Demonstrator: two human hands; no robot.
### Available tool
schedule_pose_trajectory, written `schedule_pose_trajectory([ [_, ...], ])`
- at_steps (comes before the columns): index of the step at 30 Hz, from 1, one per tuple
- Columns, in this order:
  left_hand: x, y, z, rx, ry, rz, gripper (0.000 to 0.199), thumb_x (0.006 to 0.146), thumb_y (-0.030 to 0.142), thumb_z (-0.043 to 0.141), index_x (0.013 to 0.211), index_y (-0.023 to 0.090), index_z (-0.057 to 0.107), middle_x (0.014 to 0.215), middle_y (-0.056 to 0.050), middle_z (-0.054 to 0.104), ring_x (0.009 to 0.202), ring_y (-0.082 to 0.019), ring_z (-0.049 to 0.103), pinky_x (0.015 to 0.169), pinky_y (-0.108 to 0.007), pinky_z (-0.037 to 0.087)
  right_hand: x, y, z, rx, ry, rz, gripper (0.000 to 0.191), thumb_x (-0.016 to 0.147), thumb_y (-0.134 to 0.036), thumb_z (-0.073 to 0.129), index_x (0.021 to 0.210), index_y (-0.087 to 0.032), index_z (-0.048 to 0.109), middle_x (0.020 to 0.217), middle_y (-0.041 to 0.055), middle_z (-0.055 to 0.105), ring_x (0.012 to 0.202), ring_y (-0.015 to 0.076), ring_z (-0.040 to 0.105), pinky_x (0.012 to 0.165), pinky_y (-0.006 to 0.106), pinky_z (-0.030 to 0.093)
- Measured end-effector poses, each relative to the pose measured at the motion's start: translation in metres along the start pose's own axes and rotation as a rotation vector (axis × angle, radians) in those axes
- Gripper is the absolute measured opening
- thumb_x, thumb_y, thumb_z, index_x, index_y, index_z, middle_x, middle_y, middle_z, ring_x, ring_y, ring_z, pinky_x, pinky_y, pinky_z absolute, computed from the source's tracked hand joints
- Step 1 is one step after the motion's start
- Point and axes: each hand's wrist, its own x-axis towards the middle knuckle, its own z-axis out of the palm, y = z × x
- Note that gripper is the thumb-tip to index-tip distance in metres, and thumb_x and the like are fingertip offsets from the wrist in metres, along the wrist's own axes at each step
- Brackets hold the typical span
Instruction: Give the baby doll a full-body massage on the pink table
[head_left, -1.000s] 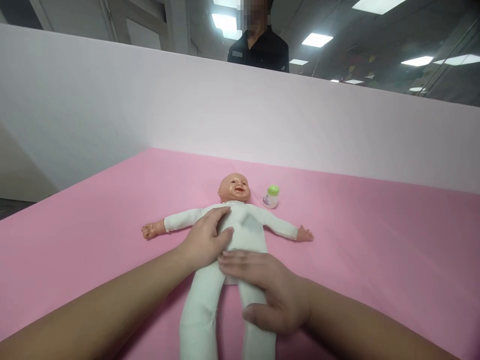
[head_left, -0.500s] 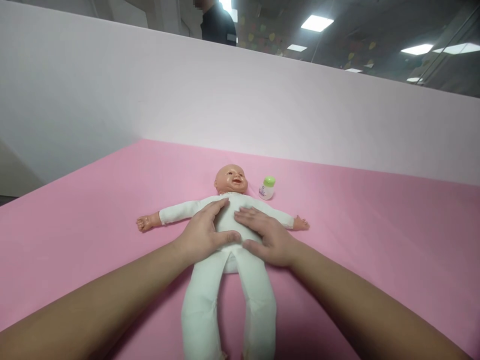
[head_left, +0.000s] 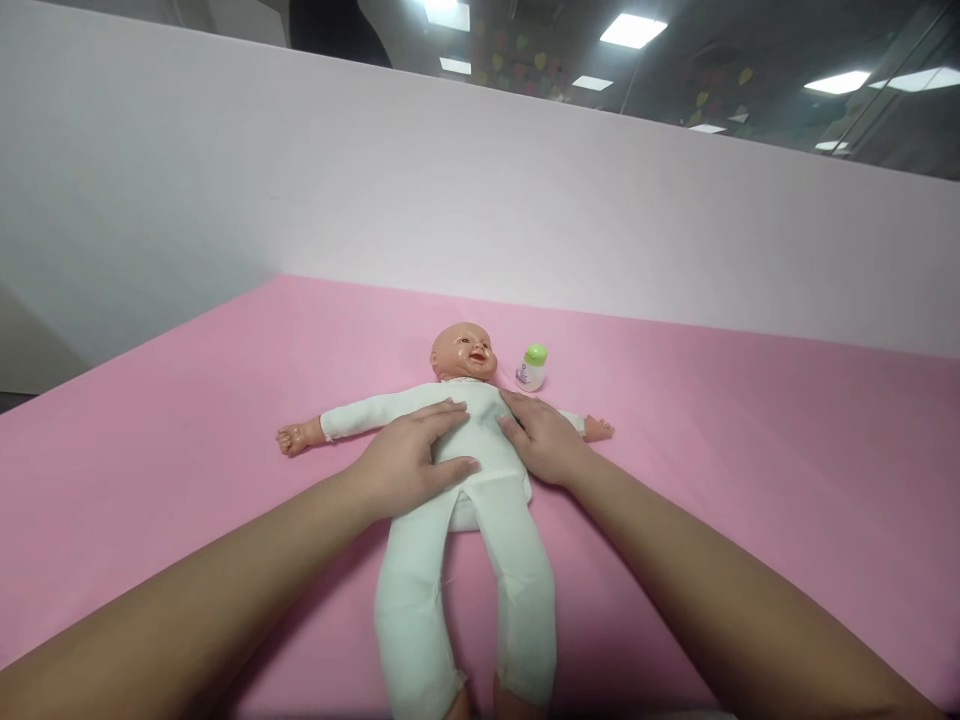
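Observation:
A baby doll point(head_left: 484, 450) with a white cloth body lies on its back, arms spread wide and head away from me. My left hand point(head_left: 412, 455) rests flat on the left side of its torso, fingers stretched toward the chest. On the other side, my right hand point(head_left: 544, 435) lies against the upper torso near the doll's shoulder, fingers extended. Neither hand is wrapped around anything. Just beyond my right hand, beside the doll's head, stands a small clear bottle with a green cap point(head_left: 532, 368).
The doll lies on a pink padded surface point(head_left: 750, 450). A white wall point(head_left: 525, 190) borders it at the back and left. Behind the wall, part of a person in dark clothing point(head_left: 334, 30) shows at the top, below ceiling lights.
My right hand has slid up and outward, from the belly to the side of the upper torso. My left hand stays nearly in place. The person behind the wall has moved left.

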Motion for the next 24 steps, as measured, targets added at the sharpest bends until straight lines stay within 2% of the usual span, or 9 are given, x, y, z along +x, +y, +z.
schedule_pose_trajectory([
  [3, -0.004, 0.003, -0.007, -0.021, 0.021, 0.047, 0.060, 0.093, 0.054, 0.067, 0.144, 0.024, 0.068, 0.153, -0.008, 0.061, 0.146, -0.034, 0.051, 0.124, -0.054, 0.040, -0.001, -0.004, -0.002, 0.031, 0.024, -0.004, 0.054, 0.110, -0.048, 0.041, 0.158, -0.024, 0.050, 0.156, 0.0104, 0.057, 0.146, 0.0321, 0.052, 0.122, 0.054, 0.039],
  [6, -0.012, 0.017, -0.015, -0.155, 0.028, 0.214, 0.033, 0.093, 0.034, 0.064, 0.120, 0.026, 0.081, 0.123, -0.005, 0.078, 0.130, -0.031, 0.067, 0.120, -0.052, 0.045, -0.002, -0.009, -0.004, 0.060, 0.034, -0.028, 0.052, 0.109, -0.045, 0.043, 0.157, -0.026, 0.050, 0.153, 0.0091, 0.060, 0.141, 0.0307, 0.056, 0.118, 0.051, 0.043],
  [8, -0.019, 0.030, -0.019, -0.277, -0.056, 0.326, 0.026, 0.091, 0.025, 0.062, 0.104, 0.028, 0.084, 0.105, -0.004, 0.082, 0.114, -0.029, 0.074, 0.116, -0.051, 0.049, -0.002, -0.011, -0.006, 0.075, 0.036, -0.037, 0.050, 0.109, -0.044, 0.044, 0.155, -0.026, 0.052, 0.149, 0.0083, 0.064, 0.136, 0.0300, 0.060, 0.114, 0.049, 0.047],
  [10, -0.024, 0.042, -0.021, -0.346, -0.186, 0.366, 0.027, 0.089, 0.022, 0.061, 0.101, 0.029, 0.084, 0.099, -0.003, 0.082, 0.104, -0.029, 0.077, 0.112, -0.050, 0.053, -0.002, -0.011, -0.006, 0.083, 0.034, -0.044, 0.048, 0.109, -0.043, 0.045, 0.153, -0.026, 0.054, 0.147, 0.0080, 0.065, 0.134, 0.0295, 0.061, 0.112, 0.047, 0.048],
  [12, -0.026, 0.048, -0.019, -0.343, -0.282, 0.366, 0.033, 0.088, 0.019, 0.060, 0.108, 0.030, 0.083, 0.105, -0.003, 0.082, 0.109, -0.030, 0.076, 0.116, -0.053, 0.050, -0.003, -0.010, -0.006, 0.083, 0.037, -0.046, 0.048, 0.108, -0.042, 0.046, 0.153, -0.025, 0.054, 0.149, 0.0082, 0.064, 0.136, 0.0290, 0.060, 0.113, 0.047, 0.047],
  [14, -0.026, 0.049, -0.017, -0.311, -0.309, 0.367, 0.038, 0.089, 0.019, 0.059, 0.118, 0.031, 0.080, 0.114, -0.003, 0.080, 0.125, -0.032, 0.069, 0.123, -0.056, 0.041, -0.003, -0.008, -0.005, 0.075, 0.041, -0.039, 0.049, 0.108, -0.042, 0.047, 0.154, -0.024, 0.053, 0.150, 0.0090, 0.063, 0.138, 0.0288, 0.059, 0.115, 0.047, 0.045],
  [17, -0.023, 0.044, -0.015, -0.260, -0.307, 0.334, 0.044, 0.096, 0.025, 0.058, 0.137, 0.031, 0.071, 0.138, -0.004, 0.072, 0.145, -0.031, 0.054, 0.126, -0.054, 0.037, -0.004, -0.007, -0.003, 0.060, 0.046, -0.036, 0.050, 0.108, -0.042, 0.047, 0.153, -0.023, 0.054, 0.151, 0.0104, 0.062, 0.139, 0.0290, 0.058, 0.117, 0.047, 0.044],
  [20, -0.019, 0.037, -0.012, -0.163, -0.281, 0.263, 0.055, 0.101, 0.037, 0.058, 0.156, 0.033, 0.054, 0.162, -0.002, 0.051, 0.153, -0.030, 0.042, 0.127, -0.052, 0.035, -0.005, -0.007, -0.001, 0.037, 0.046, -0.044, 0.052, 0.108, -0.044, 0.047, 0.154, -0.020, 0.052, 0.152, 0.0127, 0.061, 0.140, 0.0308, 0.057, 0.118, 0.049, 0.042],
  [24, -0.008, 0.025, -0.005, -0.026, -0.221, 0.199, 0.060, 0.106, 0.050, 0.049, 0.163, 0.029, 0.045, 0.167, -0.003, 0.043, 0.159, -0.027, 0.032, 0.131, -0.051, 0.027, -0.006, -0.009, 0.002, -0.003, 0.041, -0.034, 0.056, 0.107, -0.049, 0.047, 0.154, -0.018, 0.053, 0.153, 0.0154, 0.059, 0.143, 0.0344, 0.054, 0.120, 0.053, 0.040],
])
